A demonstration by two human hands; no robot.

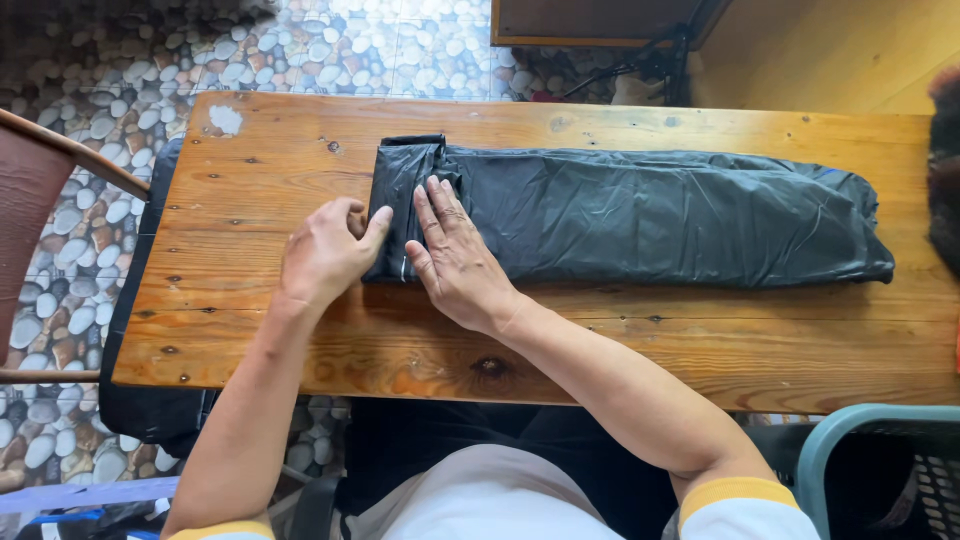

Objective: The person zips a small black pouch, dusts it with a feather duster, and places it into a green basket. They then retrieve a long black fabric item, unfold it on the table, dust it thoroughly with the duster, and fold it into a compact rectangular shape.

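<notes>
A long black plastic bag (650,215), folded into a flat strip, lies across the wooden table (760,350). Its left end is folded over into a short flap. My right hand (455,260) lies flat on that flap, fingers spread and pressing it down. My left hand (325,250) sits at the bag's left edge, fingers curled, thumb touching the fold.
A brown chair (40,190) stands at the left over a pebble-patterned floor (120,70). A teal plastic basket (880,460) sits at the lower right. More black plastic (140,400) hangs off the table's left end. A dark furry thing (945,170) shows at the right edge.
</notes>
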